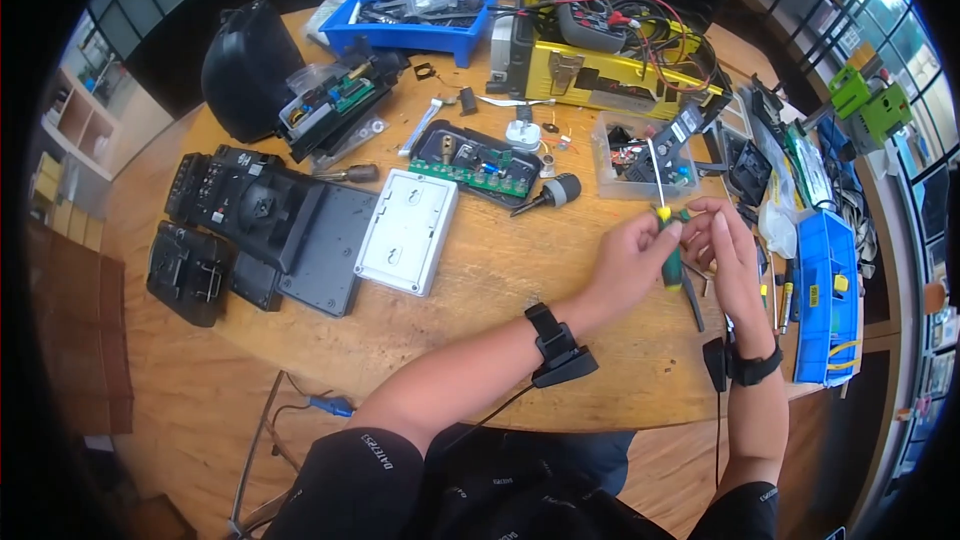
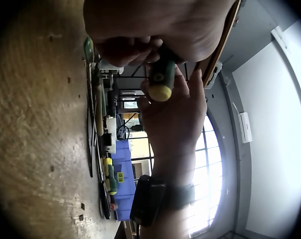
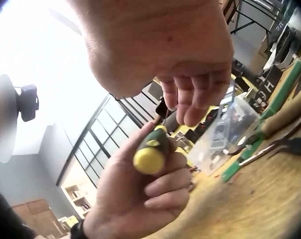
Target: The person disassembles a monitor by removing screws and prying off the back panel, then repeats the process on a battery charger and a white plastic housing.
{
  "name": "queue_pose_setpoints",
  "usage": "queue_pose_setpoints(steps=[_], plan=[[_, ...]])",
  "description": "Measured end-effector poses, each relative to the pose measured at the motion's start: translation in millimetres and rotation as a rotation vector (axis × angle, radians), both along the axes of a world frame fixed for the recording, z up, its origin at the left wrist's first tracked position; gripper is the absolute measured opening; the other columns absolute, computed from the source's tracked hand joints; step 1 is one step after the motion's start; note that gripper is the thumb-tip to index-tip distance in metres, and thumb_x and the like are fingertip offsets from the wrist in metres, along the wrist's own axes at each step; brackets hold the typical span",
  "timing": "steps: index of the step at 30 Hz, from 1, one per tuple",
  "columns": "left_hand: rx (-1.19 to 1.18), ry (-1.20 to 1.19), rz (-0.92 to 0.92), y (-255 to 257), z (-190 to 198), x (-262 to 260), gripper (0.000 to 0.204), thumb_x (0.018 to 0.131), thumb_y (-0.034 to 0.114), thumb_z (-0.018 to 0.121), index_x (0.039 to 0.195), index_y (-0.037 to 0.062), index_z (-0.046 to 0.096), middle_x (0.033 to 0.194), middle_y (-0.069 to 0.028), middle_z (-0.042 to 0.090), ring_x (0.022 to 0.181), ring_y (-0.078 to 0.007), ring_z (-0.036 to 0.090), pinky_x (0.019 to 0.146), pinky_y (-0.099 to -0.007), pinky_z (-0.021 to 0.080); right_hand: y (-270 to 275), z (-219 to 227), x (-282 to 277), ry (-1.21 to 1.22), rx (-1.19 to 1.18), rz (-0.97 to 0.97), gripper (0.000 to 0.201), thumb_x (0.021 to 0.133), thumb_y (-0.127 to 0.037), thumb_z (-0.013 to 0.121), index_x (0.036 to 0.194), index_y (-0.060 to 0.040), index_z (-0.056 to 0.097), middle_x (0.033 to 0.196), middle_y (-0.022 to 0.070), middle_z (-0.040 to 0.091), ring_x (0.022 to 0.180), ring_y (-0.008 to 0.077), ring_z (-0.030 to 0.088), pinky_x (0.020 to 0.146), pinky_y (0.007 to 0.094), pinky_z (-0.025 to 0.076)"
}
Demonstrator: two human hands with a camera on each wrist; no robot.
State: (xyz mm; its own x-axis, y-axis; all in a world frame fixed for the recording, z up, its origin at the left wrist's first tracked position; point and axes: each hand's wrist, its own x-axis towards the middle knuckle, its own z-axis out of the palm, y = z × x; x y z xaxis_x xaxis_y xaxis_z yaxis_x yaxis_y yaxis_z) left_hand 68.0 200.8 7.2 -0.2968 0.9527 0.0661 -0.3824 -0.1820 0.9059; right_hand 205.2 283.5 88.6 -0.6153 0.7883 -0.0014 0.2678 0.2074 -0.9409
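In the head view my left hand (image 1: 632,262) grips a green and yellow screwdriver (image 1: 672,265), its shaft pointing toward the far side of the table. The left fingers curl round the handle (image 3: 153,149), seen end-on in the right wrist view. Close beside it on the right is my right hand (image 1: 728,265), palm turned toward the screwdriver and fingers bent near the collar. A small green piece shows by these fingertips; whether they hold it is unclear. The right hand (image 2: 175,119) appears behind the handle (image 2: 161,79) in the left wrist view.
A clear box of parts (image 1: 648,180) lies beyond the hands. Left of them are a white panel (image 1: 408,232), a circuit board tray (image 1: 475,165) and black housings (image 1: 255,205). Blue bins (image 1: 825,300) stand at right; a yellow case (image 1: 600,80) and blue tray (image 1: 415,25) stand behind.
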Motion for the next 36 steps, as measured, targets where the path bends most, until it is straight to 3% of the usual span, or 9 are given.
queue_pose_setpoints(steps=[2, 4, 9, 13, 16, 19, 21, 27, 36], plan=[[0.026, 0.010, 0.154, 0, 11, -10, 0.031, 0.110, 0.030, 0.063, 0.086, 0.0101, 0.060, 0.065, 0.0099, 0.050, 0.055, 0.0015, 0.039, 0.048, -0.0224, 0.026, -12, -4, -10, 0.047, 0.073, 0.073, 0.028, 0.104, -0.008, 0.062, 0.131, -0.0016, 0.061, 0.092, -0.0006, 0.063, 0.072, 0.0055, 0.053, 0.063, 0.0223, 0.043], [0.011, 0.019, 0.151, -2, 15, -20, 0.032, 0.109, 0.032, 0.063, 0.086, 0.0104, 0.060, 0.065, 0.0090, 0.051, 0.054, 0.0007, 0.041, 0.047, -0.0223, 0.028, -23, 6, -21, -0.071, 0.297, 0.155, 0.036, 0.100, -0.007, 0.068, 0.135, -0.0022, 0.061, 0.093, 0.0011, 0.062, 0.071, 0.0058, 0.053, 0.063, 0.0227, 0.043], [-0.071, -0.029, 0.135, -17, 43, -51, 0.035, 0.108, 0.036, 0.065, 0.090, 0.0065, 0.063, 0.067, 0.0039, 0.059, 0.054, -0.0035, 0.051, 0.046, -0.0238, 0.039, -27, 11, -53, 0.008, 0.305, 0.148, 0.043, 0.093, -0.007, 0.075, 0.135, -0.0046, 0.062, 0.092, 0.0049, 0.065, 0.073, 0.0113, 0.055, 0.067, 0.0274, 0.047], [-0.186, 0.174, 0.129, -39, 75, -85, 0.042, 0.107, 0.044, 0.064, 0.095, 0.0043, 0.071, 0.068, 0.0008, 0.063, 0.051, -0.0056, 0.054, 0.044, -0.0246, 0.042, -18, 12, -75, 0.206, 0.414, 0.230, 0.035, 0.093, -0.007, 0.073, 0.127, -0.0017, 0.066, 0.097, 0.0121, 0.071, 0.081, 0.0210, 0.066, 0.075, 0.0336, 0.053], [-0.340, 0.748, 0.150, -70, 87, -120, 0.041, 0.106, 0.042, 0.066, 0.107, 0.0020, 0.074, 0.082, 0.0006, 0.069, 0.067, -0.0075, 0.063, 0.058, -0.0242, 0.050, -13, 28, -73, 0.222, 0.511, 0.176, 0.026, 0.092, -0.007, 0.071, 0.117, 0.0001, 0.071, 0.098, 0.0155, 0.073, 0.088, 0.0256, 0.071, 0.079, 0.0353, 0.055], [-0.501, 1.124, 0.224, -107, 86, -158, 0.044, 0.098, 0.041, 0.073, 0.114, 0.0004, 0.074, 0.090, -0.0063, 0.073, 0.080, -0.0194, 0.070, 0.074, -0.0332, 0.057, -10, 45, -62, 0.234, 0.601, 0.091, 0.021, 0.092, -0.009, 0.070, 0.110, 0.0015, 0.073, 0.095, 0.0172, 0.074, 0.087, 0.0280, 0.072, 0.079, 0.0358, 0.055], [-0.550, 1.649, 0.505, -134, 72, -174, 0.056, 0.089, 0.042, 0.080, 0.124, 0.0001, 0.069, 0.110, -0.0166, 0.072, 0.104, -0.0346, 0.070, 0.093, -0.0449, 0.056, -13, 60, -51, 0.176, 0.531, 0.082, 0.022, 0.091, -0.009, 0.069, 0.110, 0.0015, 0.073, 0.094, 0.0178, 0.074, 0.083, 0.0302, 0.073, 0.077, 0.0372, 0.056], [-0.989, 1.721, 0.388, -159, 84, -151, 0.089, 0.080, 0.050, 0.085, 0.148, 0.0025, 0.051, 0.139, -0.0258, 0.058, 0.130, -0.0432, 0.056, 0.104, -0.0506, 0.052, -10, 68, -35, 0.252, 0.665, 0.059, 0.022, 0.091, -0.012, 0.069, 0.108, 0.0016, 0.074, 0.089, 0.0182, 0.074, 0.079, 0.0292, 0.073, 0.073, 0.0361, 0.055], [-1.153, 1.735, 0.366, -148, 69, -159, 0.099, 0.080, 0.049, 0.080, 0.159, 0.0044, 0.040, 0.139, -0.0304, 0.060, 0.131, -0.0447, 0.056, 0.108, -0.0502, 0.050, -12, 73, -19, 0.325, 0.658, 0.070, 0.021, 0.092, -0.014, 0.068, 0.104, 0.0013, 0.074, 0.080, 0.0147, 0.073, 0.067, 0.0240, 0.069, 0.066, 0.0349, 0.052]])
